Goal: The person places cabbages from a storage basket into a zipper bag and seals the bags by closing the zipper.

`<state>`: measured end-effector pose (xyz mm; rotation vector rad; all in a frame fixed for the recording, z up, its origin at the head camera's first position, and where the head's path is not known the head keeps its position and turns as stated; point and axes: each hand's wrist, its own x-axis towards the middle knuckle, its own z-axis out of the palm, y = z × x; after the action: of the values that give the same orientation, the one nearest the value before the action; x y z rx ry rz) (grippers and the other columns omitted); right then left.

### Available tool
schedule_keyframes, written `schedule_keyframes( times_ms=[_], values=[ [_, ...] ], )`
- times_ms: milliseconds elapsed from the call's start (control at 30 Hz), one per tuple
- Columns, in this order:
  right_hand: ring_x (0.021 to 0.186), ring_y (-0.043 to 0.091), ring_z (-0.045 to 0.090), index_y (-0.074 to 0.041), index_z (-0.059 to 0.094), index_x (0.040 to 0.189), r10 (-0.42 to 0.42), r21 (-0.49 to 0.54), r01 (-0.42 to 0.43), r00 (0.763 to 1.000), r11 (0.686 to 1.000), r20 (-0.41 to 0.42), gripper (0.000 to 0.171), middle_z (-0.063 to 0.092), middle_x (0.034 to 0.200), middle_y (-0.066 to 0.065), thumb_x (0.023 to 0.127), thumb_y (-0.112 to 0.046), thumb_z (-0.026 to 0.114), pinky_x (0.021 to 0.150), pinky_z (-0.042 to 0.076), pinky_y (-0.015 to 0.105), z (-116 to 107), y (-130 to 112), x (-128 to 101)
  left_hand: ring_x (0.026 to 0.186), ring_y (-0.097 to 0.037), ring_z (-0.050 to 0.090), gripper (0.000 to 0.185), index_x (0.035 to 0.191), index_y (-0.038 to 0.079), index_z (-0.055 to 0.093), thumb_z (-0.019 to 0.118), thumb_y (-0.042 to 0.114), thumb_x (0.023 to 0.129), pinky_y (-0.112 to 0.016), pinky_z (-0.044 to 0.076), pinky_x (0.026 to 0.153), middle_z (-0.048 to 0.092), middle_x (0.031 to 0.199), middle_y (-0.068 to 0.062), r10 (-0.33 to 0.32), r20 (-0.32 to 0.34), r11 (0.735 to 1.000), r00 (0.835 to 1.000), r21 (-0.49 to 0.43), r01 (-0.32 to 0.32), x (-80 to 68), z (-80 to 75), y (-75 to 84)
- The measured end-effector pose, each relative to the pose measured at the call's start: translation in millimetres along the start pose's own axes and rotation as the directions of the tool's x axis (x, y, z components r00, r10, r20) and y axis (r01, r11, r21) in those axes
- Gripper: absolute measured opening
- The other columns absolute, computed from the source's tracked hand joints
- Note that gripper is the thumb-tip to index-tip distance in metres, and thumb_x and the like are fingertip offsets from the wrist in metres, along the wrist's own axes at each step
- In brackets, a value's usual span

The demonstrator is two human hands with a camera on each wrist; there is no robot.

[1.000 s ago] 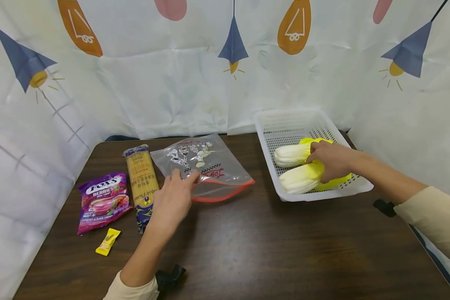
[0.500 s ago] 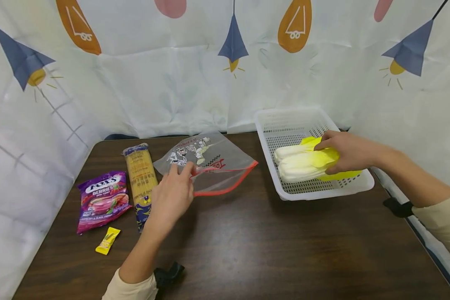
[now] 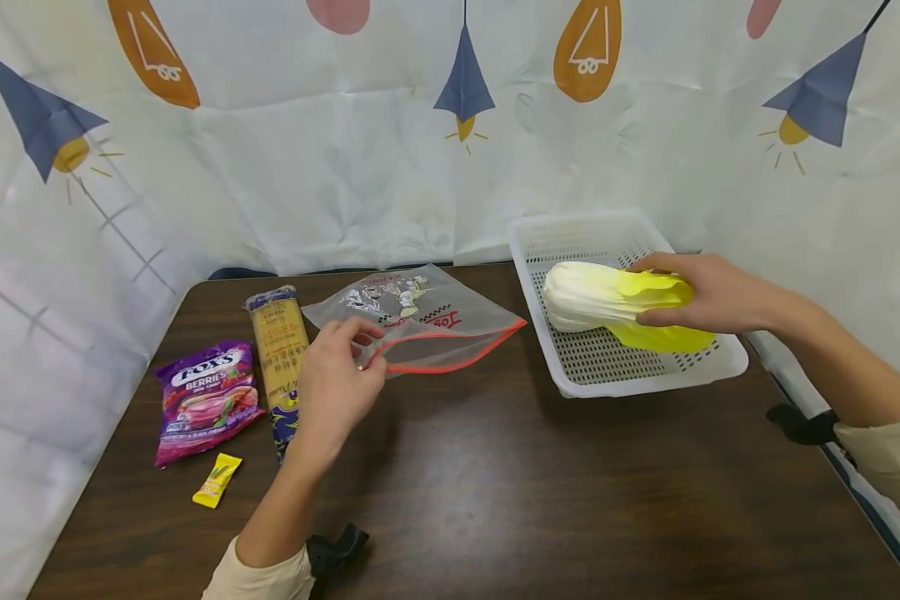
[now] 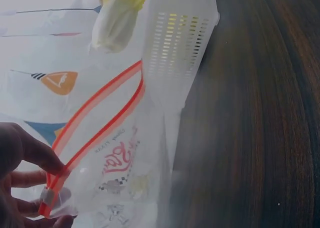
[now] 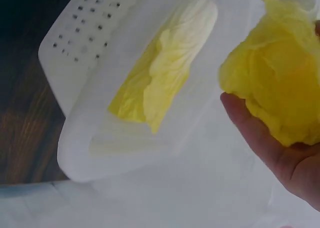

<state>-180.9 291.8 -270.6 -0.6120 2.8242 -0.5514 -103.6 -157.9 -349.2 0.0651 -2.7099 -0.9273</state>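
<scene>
Overhead, the head view shows a dark wooden table (image 3: 495,500) before a printed curtain (image 3: 345,167). The left hand (image 3: 333,392) pinches the near corner of a clear zip bag (image 3: 420,321) with a red seal strip, fingertips curled together on the plastic; the bag lies on the table between a packet of noodles (image 3: 279,350) and a white perforated basket (image 3: 570,242), its mouth edge lifted slightly. The right hand (image 3: 708,292) grips a toy cabbage (image 3: 607,298) at its yellow leafy end, fingers above and thumb below, holding it clear of the basket floor with the pale stem pointing toward the bag. Left of the noodles lie a purple candy bag (image 3: 206,400) and a small yellow sweet (image 3: 216,482).

Left wrist view: thumb and fingers (image 4: 30,153) are clamped on the corner of the zip bag (image 4: 115,158), whose two red seal lines run upward, slightly apart. Beyond stand the basket (image 4: 180,43) and the pale tip of the held cabbage (image 4: 115,20).

Right wrist view: the right hand (image 5: 280,153) holds the yellow leaves of the cabbage (image 5: 280,83); only part of the hand shows, so the finger positions cannot be told here. A second cabbage (image 5: 165,68) lies in the basket (image 5: 75,53) below.
</scene>
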Motion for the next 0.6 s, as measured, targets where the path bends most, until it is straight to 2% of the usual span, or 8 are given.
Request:
schedule_keyframes(
  times_ms=[67, 200, 267, 300, 367, 433, 533, 600],
  values=[
    [0.093, 0.024, 0.057, -0.018, 0.056, 0.145, 0.018, 0.042, -0.018, 1.0, 0.999, -0.013, 0.062, 0.065, 0.125, 0.008, 0.091, -0.036, 0.08, 0.073, 0.049, 0.036, 0, -5, -2, 0.092, -0.029, 0.067, 0.019, 0.106, 0.013, 0.076, 0.074, 0.012, 0.087, -0.045, 0.051, 0.077, 0.07, 0.104, -0.009, 0.015, -0.024, 1.0, 1.0, -0.023, -0.015, 0.7, -1.2, -0.6],
    [0.1, 0.026, 0.057, -0.023, 0.054, 0.148, 0.076, 0.142, -0.074, 0.997, 0.987, -0.006, 0.059, 0.062, 0.13, 0.007, 0.095, -0.041, 0.074, 0.077, 0.049, 0.038, 3, -17, -4, 0.085, -0.024, 0.068, 0.011, 0.101, 0.016, 0.078, 0.076, 0.016, 0.09, -0.039, 0.049, 0.068, 0.072, 0.099, -0.004, 0.034, -0.078, 0.999, 0.996, -0.038, -0.037, 1.2, -1.9, -1.3],
    [0.102, 0.028, 0.057, -0.024, 0.051, 0.15, 0.101, 0.238, -0.104, 0.995, 0.966, 0.023, 0.058, 0.059, 0.133, 0.009, 0.098, -0.042, 0.07, 0.078, 0.051, 0.038, 5, -24, -5, 0.083, -0.022, 0.067, 0.009, 0.101, 0.017, 0.079, 0.076, 0.018, 0.092, -0.036, 0.048, 0.064, 0.073, 0.098, -0.003, 0.044, -0.107, 0.998, 0.993, -0.04, -0.049, 1.3, -2.1, -1.8],
    [0.103, 0.028, 0.057, -0.024, 0.049, 0.151, 0.112, 0.309, -0.123, 0.992, 0.943, 0.051, 0.058, 0.056, 0.134, 0.009, 0.099, -0.042, 0.067, 0.078, 0.052, 0.037, 6, -29, -6, 0.082, -0.022, 0.067, 0.009, 0.101, 0.017, 0.079, 0.076, 0.019, 0.093, -0.035, 0.048, 0.064, 0.073, 0.098, -0.003, 0.05, -0.12, 0.997, 0.992, -0.045, -0.056, 1.4, -2.3, -2.0],
    [0.101, 0.029, 0.059, -0.024, 0.044, 0.153, 0.11, 0.471, -0.157, 0.986, 0.868, 0.127, 0.056, 0.053, 0.132, 0.011, 0.103, -0.039, 0.063, 0.078, 0.055, 0.036, 10, -37, -6, 0.081, -0.022, 0.068, 0.01, 0.102, 0.017, 0.079, 0.076, 0.019, 0.093, -0.035, 0.048, 0.064, 0.073, 0.099, -0.003, 0.059, -0.145, 0.996, 0.988, -0.057, -0.068, 1.7, -3.1, -2.7],
    [0.099, 0.028, 0.063, -0.022, 0.04, 0.151, 0.073, 0.626, -0.184, 0.977, 0.758, 0.199, 0.051, 0.054, 0.127, 0.012, 0.105, -0.032, 0.06, 0.078, 0.058, 0.035, 14, -45, -6, 0.081, -0.022, 0.069, 0.01, 0.102, 0.016, 0.079, 0.076, 0.019, 0.094, -0.036, 0.049, 0.065, 0.074, 0.099, -0.004, 0.076, -0.171, 0.993, 0.982, -0.073, -0.09, 3.0, -3.3, -3.8],
    [0.093, 0.024, 0.068, -0.017, 0.036, 0.146, 0.015, 0.771, -0.228, 0.962, 0.594, 0.273, 0.045, 0.059, 0.119, 0.011, 0.107, -0.022, 0.057, 0.079, 0.06, 0.034, 21, -56, -6, 0.079, -0.022, 0.069, 0.01, 0.101, 0.014, 0.079, 0.077, 0.018, 0.093, -0.035, 0.05, 0.066, 0.073, 0.097, -0.004, 0.099, -0.205, 0.987, 0.974, -0.101, -0.122, 4.9, -4.0, -4.5],
    [0.092, 0.022, 0.069, -0.015, 0.035, 0.145, -0.006, 0.81, -0.235, 0.959, 0.538, 0.283, 0.044, 0.061, 0.117, 0.01, 0.106, -0.019, 0.057, 0.079, 0.061, 0.033, 27, -62, -6, 0.077, -0.02, 0.069, 0.009, 0.1, 0.012, 0.08, 0.078, 0.017, 0.092, -0.031, 0.05, 0.065, 0.072, 0.095, -0.004, 0.112, -0.228, 0.984, 0.967, -0.11, -0.14, 5.8, -4.5, -4.6]
  ],
)
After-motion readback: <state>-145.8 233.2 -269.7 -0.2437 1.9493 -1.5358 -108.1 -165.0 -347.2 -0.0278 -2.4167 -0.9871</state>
